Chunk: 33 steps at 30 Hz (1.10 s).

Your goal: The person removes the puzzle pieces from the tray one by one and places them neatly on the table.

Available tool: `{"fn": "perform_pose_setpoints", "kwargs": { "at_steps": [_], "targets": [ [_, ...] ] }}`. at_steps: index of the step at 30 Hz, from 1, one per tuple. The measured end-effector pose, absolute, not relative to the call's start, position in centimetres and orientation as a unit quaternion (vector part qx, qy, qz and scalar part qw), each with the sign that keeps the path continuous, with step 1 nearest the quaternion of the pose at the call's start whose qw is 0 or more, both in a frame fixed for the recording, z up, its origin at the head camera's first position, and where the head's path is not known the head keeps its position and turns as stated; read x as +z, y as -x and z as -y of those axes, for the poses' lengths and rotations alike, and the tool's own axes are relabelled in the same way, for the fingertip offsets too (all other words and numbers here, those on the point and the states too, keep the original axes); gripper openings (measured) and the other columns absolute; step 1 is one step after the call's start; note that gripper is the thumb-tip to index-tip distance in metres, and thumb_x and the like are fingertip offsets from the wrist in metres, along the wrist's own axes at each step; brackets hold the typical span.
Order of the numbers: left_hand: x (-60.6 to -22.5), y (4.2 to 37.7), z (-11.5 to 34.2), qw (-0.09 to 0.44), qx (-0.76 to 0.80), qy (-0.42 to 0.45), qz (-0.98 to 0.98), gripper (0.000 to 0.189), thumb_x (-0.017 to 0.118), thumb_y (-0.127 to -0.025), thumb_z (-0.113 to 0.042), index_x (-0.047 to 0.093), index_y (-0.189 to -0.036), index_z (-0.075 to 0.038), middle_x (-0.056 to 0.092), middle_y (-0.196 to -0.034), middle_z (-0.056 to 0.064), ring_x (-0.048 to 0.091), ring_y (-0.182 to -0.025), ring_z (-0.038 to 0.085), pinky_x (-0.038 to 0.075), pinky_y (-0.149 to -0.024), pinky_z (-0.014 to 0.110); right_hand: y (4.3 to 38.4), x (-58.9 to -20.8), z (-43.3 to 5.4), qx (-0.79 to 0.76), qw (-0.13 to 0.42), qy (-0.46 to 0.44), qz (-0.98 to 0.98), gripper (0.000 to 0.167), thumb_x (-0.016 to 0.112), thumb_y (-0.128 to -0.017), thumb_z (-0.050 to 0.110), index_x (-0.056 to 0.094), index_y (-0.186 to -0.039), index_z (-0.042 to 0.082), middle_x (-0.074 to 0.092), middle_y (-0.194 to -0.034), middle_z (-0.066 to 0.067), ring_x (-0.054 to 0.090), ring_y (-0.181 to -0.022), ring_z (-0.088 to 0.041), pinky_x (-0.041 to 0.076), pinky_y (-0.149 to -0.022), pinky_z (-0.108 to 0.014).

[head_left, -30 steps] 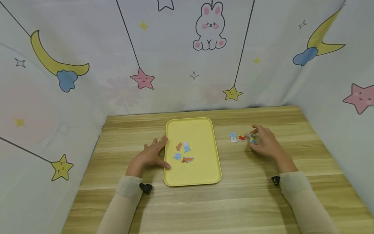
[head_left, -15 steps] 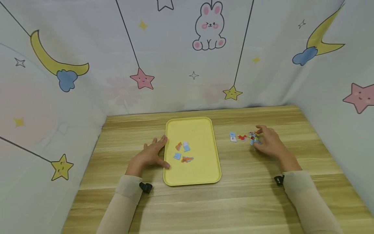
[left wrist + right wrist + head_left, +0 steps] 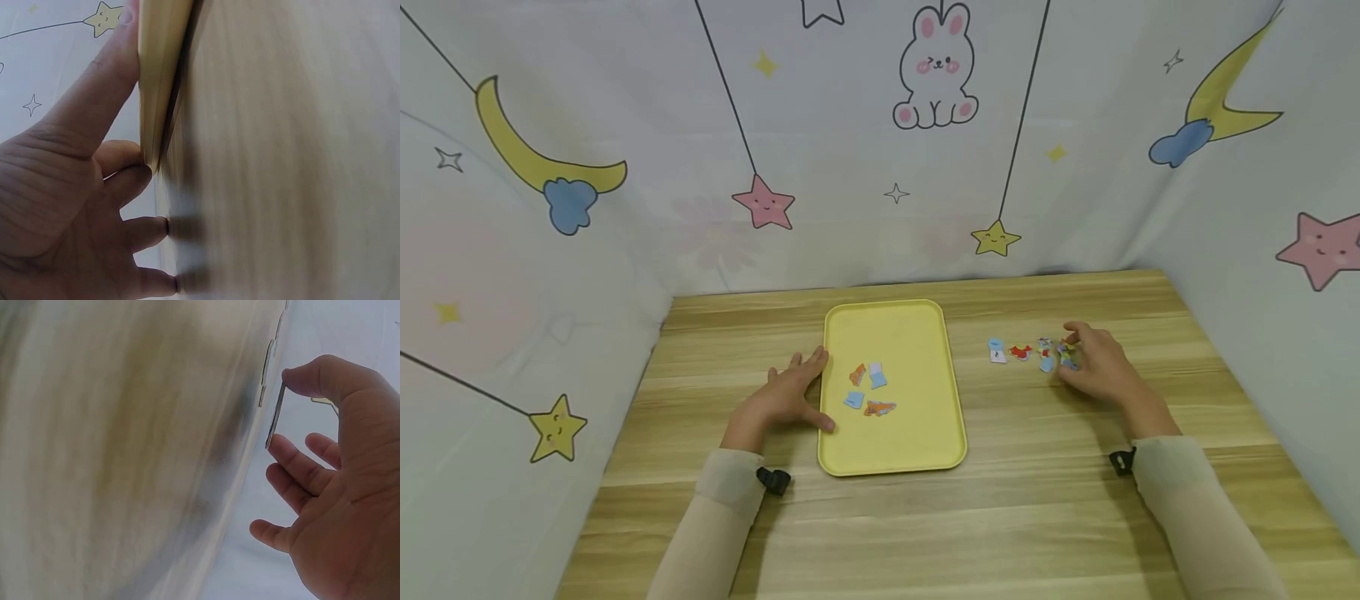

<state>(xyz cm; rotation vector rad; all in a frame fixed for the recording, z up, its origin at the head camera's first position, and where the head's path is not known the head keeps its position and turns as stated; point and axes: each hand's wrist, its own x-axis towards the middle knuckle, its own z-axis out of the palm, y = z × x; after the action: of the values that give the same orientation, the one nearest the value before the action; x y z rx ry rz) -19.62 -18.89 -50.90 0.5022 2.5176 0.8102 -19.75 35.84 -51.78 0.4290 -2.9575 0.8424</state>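
My left hand point(image 3: 786, 395) rests with spread fingers at the left edge of a yellow tray point(image 3: 898, 454). Its thumb and fingertips touch the tray's rim point(image 3: 159, 69). My right hand point(image 3: 1096, 367) pinches a thin flat puzzle piece point(image 3: 275, 415) by its edges, thumb at one end and a finger at the other. In the head view this multicoloured piece point(image 3: 1067, 354) is partly covered by the fingers. To its left lie a blue, white and red piece point(image 3: 1046, 355), a red piece point(image 3: 1020, 352) and a blue-white piece point(image 3: 996, 350) on the table.
Inside the tray are two orange pieces point(image 3: 880, 408) and two bluish ones point(image 3: 854, 400). The wooden table point(image 3: 925, 533) reaches back to a white curtain point(image 3: 850, 242) printed with stars, moons and a rabbit.
My right hand has shifted a little to the right with the piece it pinches. The blue, white and red piece now shows apart on the table. The left hand keeps its place.
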Motion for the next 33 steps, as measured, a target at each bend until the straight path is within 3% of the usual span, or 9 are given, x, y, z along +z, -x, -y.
{"fn": "perform_pose_setpoints", "kwargs": {
  "at_steps": [21,28,33],
  "targets": [
    [-51.0,19.7,19.1,0.224,0.293,-0.186,-0.91,0.134,0.098,-0.071,-0.043,0.015,-0.169,-0.003,0.006,-0.176,0.014,-0.003,-0.159,0.049,-0.01,-0.116,0.079,20.1,-52.0,-36.2,0.237,-0.009,-0.141,0.961,0.068,0.071,-0.086,0.006,0.045,-0.146,-0.013,0.061,-0.128,-0.037,0.047,-0.126,-0.058,0.035,-0.105,-0.074],
    [-50.9,19.7,19.1,0.226,0.295,-0.187,-0.909,0.134,0.098,-0.071,-0.042,0.014,-0.169,-0.003,0.006,-0.176,0.014,-0.004,-0.159,0.049,-0.011,-0.116,0.079,19.8,-52.0,-35.9,0.244,-0.014,-0.144,0.959,0.065,0.07,-0.086,0.003,0.047,-0.145,-0.01,0.053,-0.14,-0.038,0.041,-0.133,-0.06,0.031,-0.108,-0.075],
    [-51.0,19.7,19.1,0.224,0.296,-0.188,-0.909,0.134,0.098,-0.071,-0.043,0.015,-0.169,-0.004,0.006,-0.176,0.014,-0.003,-0.159,0.049,-0.01,-0.116,0.079,19.5,-51.8,-35.0,0.266,0.006,-0.165,0.95,0.064,0.071,-0.086,0.001,0.049,-0.145,-0.01,0.057,-0.136,-0.037,0.052,-0.123,-0.054,0.034,-0.107,-0.072]
  ]
}}
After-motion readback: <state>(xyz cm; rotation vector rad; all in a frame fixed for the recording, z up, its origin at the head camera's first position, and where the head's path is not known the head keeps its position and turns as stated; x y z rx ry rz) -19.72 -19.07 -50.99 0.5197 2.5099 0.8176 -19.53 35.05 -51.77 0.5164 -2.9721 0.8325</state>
